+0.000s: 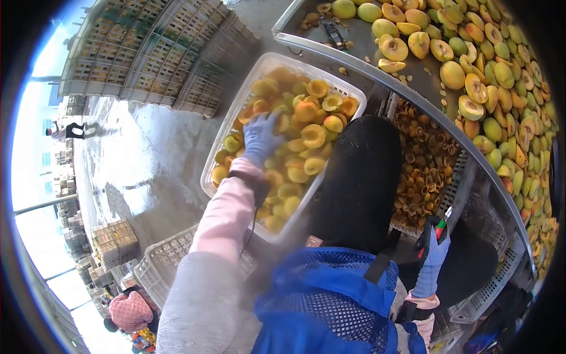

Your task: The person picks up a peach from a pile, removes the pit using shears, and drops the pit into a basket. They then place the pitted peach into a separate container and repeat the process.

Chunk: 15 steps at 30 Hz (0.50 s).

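Note:
A white plastic crate (207,171) full of halved yellow peaches (312,135) stands on the floor to the left of my knee. My left hand (261,138), in a grey-blue glove, lies over the fruit in its left half, fingers apart and their tips among the peaches. At the lower right, my right hand (435,259) is closed around pliers (441,226) with red and green handles, their metal tip pointing up. This gloved hand is beside my dark-trousered leg, away from the fruit. Part of the pliers is hidden by the fingers.
A metal-edged table (413,88) on the right bears many whole and halved peaches and a dark tool (333,34). Beneath its edge, a crate holds brown-orange pits or scraps (421,171). Stacked crates (153,53) rise at upper left. A person in pink (131,311) is at lower left.

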Each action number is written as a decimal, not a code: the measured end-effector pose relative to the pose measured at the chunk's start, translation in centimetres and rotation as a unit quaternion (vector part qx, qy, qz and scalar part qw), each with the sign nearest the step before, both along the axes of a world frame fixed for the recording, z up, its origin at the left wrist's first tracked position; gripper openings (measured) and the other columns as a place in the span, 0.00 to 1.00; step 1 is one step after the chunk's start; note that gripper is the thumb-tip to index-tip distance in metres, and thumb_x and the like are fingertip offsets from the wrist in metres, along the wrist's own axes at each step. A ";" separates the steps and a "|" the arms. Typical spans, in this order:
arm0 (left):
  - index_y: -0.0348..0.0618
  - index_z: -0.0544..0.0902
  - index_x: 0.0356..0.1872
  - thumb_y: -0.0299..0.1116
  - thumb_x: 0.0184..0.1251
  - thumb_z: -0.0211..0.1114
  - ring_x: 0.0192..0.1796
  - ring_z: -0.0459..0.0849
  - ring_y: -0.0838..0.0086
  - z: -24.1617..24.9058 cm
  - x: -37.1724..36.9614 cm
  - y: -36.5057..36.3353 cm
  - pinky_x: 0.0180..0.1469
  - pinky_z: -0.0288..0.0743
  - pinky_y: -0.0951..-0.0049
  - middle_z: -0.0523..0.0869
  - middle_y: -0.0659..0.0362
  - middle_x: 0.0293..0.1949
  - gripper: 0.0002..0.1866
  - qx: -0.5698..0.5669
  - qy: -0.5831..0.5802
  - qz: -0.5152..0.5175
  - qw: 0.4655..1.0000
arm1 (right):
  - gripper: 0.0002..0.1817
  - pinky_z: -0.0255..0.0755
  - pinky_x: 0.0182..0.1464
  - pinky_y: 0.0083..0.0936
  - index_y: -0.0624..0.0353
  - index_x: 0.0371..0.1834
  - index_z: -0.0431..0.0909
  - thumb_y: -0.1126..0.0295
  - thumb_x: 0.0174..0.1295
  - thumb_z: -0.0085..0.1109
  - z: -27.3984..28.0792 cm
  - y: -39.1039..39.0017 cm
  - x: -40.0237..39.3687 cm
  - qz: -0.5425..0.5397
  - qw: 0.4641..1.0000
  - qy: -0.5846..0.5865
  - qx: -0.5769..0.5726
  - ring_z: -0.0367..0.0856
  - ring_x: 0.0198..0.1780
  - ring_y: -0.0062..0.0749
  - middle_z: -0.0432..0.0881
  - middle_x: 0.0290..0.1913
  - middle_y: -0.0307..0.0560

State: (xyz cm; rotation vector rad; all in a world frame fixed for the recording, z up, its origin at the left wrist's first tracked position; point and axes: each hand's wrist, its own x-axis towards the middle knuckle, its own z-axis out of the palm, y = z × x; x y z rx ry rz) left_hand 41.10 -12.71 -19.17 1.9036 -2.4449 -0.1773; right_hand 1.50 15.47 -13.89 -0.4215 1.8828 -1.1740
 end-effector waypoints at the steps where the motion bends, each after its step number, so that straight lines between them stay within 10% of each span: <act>1: 0.57 0.70 0.64 0.42 0.45 0.70 0.60 0.70 0.56 0.5 1.2 -0.1 0.62 0.64 0.59 0.77 0.53 0.51 0.38 0.018 0.024 -0.008 1.000 | 0.12 0.65 0.15 0.21 0.62 0.47 0.74 0.70 0.63 0.56 -0.2 0.2 -0.2 -0.007 1.000 -0.001 -0.004 0.70 0.14 0.23 0.72 0.19 0.40; 7: 0.41 0.76 0.57 0.33 0.54 0.62 0.57 0.74 0.55 4.6 7.0 10.4 0.63 0.64 0.63 0.81 0.50 0.49 0.26 0.085 0.164 0.031 0.982 | 0.12 0.61 0.17 0.17 0.59 0.46 0.75 0.66 0.63 0.59 -0.4 -0.3 0.5 -0.018 0.999 -0.046 0.021 0.67 0.14 0.19 0.70 0.19 0.36; 11: 0.36 0.78 0.52 0.34 0.62 0.58 0.50 0.78 0.64 -2.2 13.0 18.7 0.55 0.71 0.68 0.81 0.51 0.47 0.19 0.434 0.410 0.279 0.753 | 0.14 0.61 0.16 0.17 0.60 0.47 0.75 0.64 0.63 0.59 -2.1 0.0 0.7 0.023 0.999 -0.031 0.038 0.67 0.14 0.20 0.71 0.19 0.36; 13: 0.36 0.78 0.52 0.38 0.64 0.58 0.49 0.79 0.65 -4.0 13.6 20.9 0.54 0.72 0.69 0.81 0.51 0.48 0.19 0.367 0.248 -0.026 0.896 | 0.15 0.61 0.16 0.17 0.60 0.48 0.74 0.63 0.63 0.59 -1.9 -0.3 1.0 0.040 0.997 -0.036 0.056 0.68 0.14 0.20 0.71 0.19 0.37; 15: 0.36 0.78 0.48 0.42 0.62 0.60 0.49 0.79 0.59 -2.5 11.7 19.9 0.53 0.72 0.64 0.78 0.50 0.49 0.20 0.348 0.155 0.047 0.923 | 0.15 0.63 0.15 0.19 0.61 0.47 0.74 0.63 0.63 0.58 -2.1 -0.3 1.1 0.047 0.997 -0.031 0.044 0.69 0.13 0.23 0.72 0.19 0.39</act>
